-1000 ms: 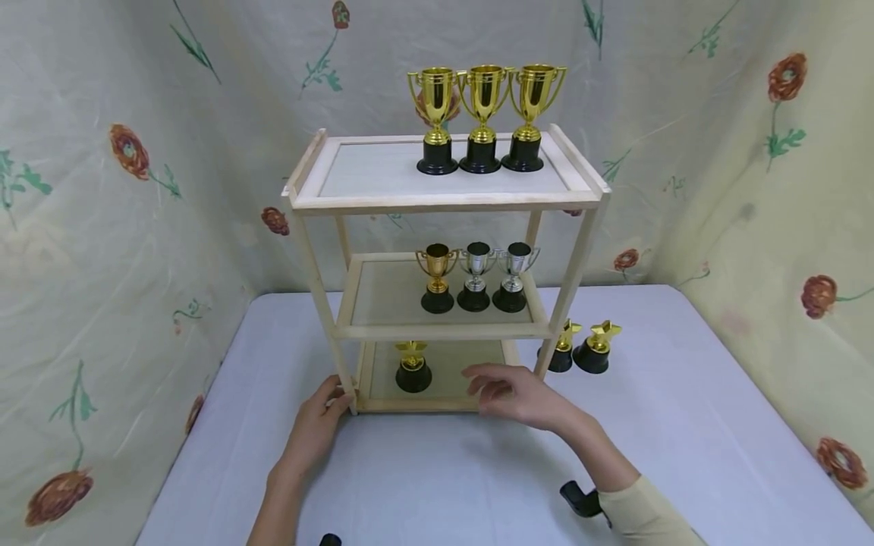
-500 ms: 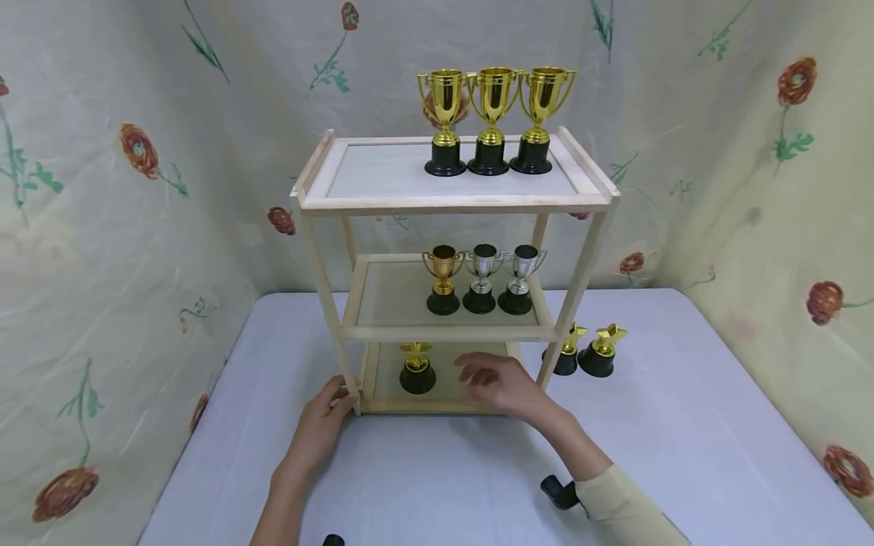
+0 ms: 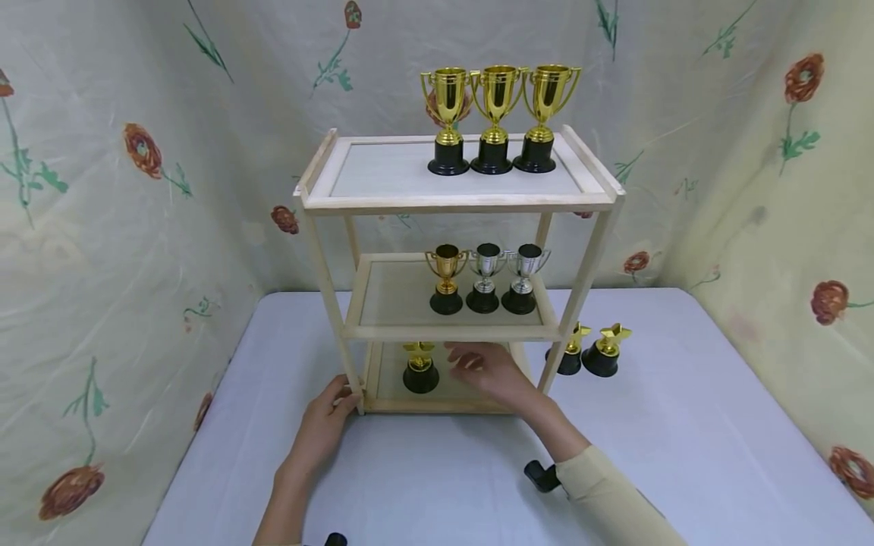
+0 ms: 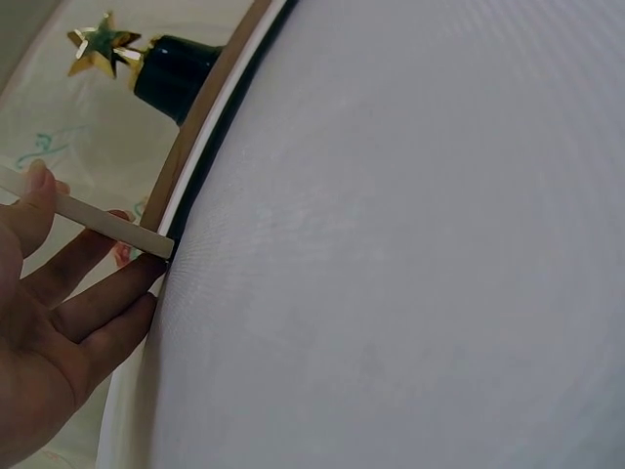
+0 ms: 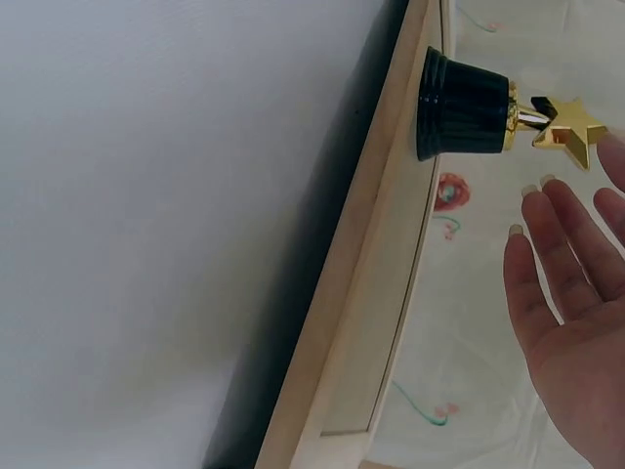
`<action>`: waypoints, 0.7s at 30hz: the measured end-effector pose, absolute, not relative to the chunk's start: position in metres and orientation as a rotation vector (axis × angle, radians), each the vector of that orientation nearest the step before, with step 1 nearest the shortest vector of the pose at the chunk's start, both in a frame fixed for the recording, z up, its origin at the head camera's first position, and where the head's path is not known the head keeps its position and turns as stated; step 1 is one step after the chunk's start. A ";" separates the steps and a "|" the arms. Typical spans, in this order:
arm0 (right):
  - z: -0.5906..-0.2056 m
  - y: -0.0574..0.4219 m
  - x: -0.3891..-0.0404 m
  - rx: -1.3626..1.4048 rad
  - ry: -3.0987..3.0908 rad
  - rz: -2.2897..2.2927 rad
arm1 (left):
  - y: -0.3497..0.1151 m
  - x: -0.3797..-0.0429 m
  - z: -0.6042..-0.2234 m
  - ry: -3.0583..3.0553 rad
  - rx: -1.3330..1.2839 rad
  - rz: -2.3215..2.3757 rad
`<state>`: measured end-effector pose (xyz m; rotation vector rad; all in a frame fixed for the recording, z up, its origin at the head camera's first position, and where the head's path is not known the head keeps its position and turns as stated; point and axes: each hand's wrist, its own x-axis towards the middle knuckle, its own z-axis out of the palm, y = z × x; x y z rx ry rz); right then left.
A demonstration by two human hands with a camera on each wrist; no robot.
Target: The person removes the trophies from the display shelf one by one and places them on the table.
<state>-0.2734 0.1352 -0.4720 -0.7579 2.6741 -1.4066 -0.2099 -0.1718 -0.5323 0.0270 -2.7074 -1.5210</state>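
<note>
A three-tier wooden shelf (image 3: 457,334) stands on the white table. My left hand (image 3: 317,425) grips the foot of its front left leg (image 4: 117,229), thumb on one side and fingers on the other. On the bottom tier a star trophy (image 3: 420,377) stands upright, gold star above a black base. Just to its right, my right hand (image 3: 488,373) reaches in under the middle tier. In the right wrist view its fingers (image 5: 562,244) are loosely extended beside the gold star and hold nothing. Whether a fingertip touches the star, I cannot tell.
Three large gold cup trophies (image 3: 495,155) line the top tier. On the middle tier stand one gold cup (image 3: 447,302) and two silver cups (image 3: 484,301). Two more star trophies (image 3: 602,360) stand on the table (image 3: 683,425) right of the shelf, one partly behind its leg.
My right hand has moved left and deeper into the bottom tier, closer to the star trophy. The left hand keeps its grip on the leg. The head view has shifted slightly.
</note>
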 end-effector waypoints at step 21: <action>-0.474 0.110 -0.292 -0.603 2.601 -1.529 | -0.172 -0.210 -0.531 -2.725 0.042 -1.508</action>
